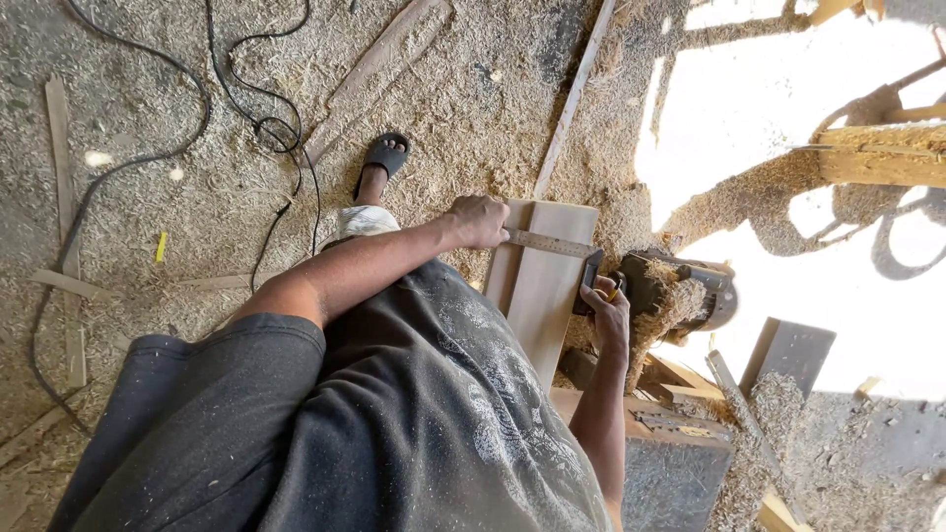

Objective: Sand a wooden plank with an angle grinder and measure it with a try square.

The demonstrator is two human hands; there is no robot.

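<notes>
- wood first, in the head view: a pale flat board point(540, 286) lies on a workbench point(650, 433), its long side running from the person's waist out toward the sawdust floor point(197, 99).
- across the board's far end lies a try square point(562, 248): the thin metal blade crosses the board's width, and the dark stock sits against the board's right edge.
- left hand point(478, 221) is closed down on the blade's left end, fingers curled over the board's left edge, pressing the blade flat.
- right hand point(609, 307) sits at the board's right edge beside the dark stock, fingers closed around a small yellow-orange thing, seemingly a pencil point(615, 289); its tip is too small to tell.
- no packages, labels or signs show here.
- just right of the right hand stands a round dark machine part point(690, 291) heaped with shavings, close against the bench.
- black cables point(246, 108) loop over the floor on the left, well apart from the board.
- thin wood strips point(61, 167) lie scattered in the sawdust; one long strip point(576, 94) runs up from the board's far end.
- a foot in a black sandal point(382, 158) stands on the floor beyond the left forearm.
- bright sun washes out the upper right, where timber pieces point(877, 158) cast shadows.
- a dark grey shirt point(414, 424) fills the lower middle and hides the board's near end.
</notes>
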